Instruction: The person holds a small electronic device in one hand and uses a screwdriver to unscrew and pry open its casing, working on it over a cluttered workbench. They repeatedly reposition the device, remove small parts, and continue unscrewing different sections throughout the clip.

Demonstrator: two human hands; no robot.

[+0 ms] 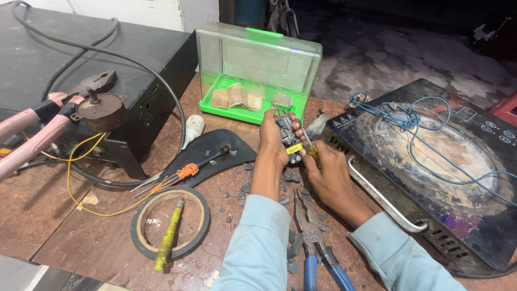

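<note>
black circuit module (287, 137) is gripped upright in left hand (273, 141), mid surface, w/ long axis near-to-far. yellow-handled screwdriver (312, 152) is pinched in right hand (328, 175), tip touching module's right edge.

Even, soft daylight fills the scene, neither harsh nor dim. The worktop (64, 226) is evenly lit, and shadows under the hands (301, 156) and the pliers (315, 242) are faint and short. The glossy cooktop (458, 161) carries a broad pale sheen across its middle, and the clear green box (257, 73) shows milky reflections on its lid. The floor at the top right falls into deep shade, its details lost. Focus is sharp at the centre; the pink handles (27, 134) at the left edge look stretched and slightly soft, a wide-lens effect.
</note>
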